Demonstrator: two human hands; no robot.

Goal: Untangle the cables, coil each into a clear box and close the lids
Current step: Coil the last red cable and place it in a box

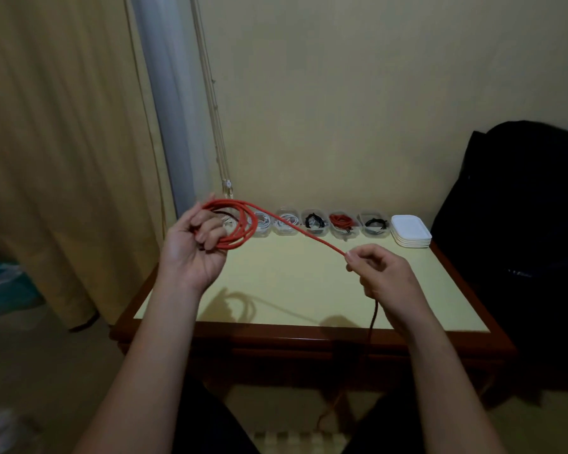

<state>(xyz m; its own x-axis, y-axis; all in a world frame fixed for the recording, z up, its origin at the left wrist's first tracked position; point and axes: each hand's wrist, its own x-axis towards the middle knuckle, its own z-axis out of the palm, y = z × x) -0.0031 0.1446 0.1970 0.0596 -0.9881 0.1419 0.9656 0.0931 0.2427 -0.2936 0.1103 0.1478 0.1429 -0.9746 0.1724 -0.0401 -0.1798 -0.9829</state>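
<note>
My left hand (191,249) is raised above the table's left side, fingers curled round several loops of a red cable (243,224). From the coil the cable runs taut down to my right hand (382,276), which pinches it between thumb and fingers. Below that hand the cable hangs past the table's front edge toward the floor. A row of clear boxes (313,222) stands along the wall, holding white, black and red coiled cables, with no lids on. A stack of white lids (410,230) sits at the row's right end.
The yellow-topped table (292,286) has a dark wooden rim. A black bag (522,224) stands to its right. A curtain (63,142) hangs at the left, with blind cords (217,126) by the wall.
</note>
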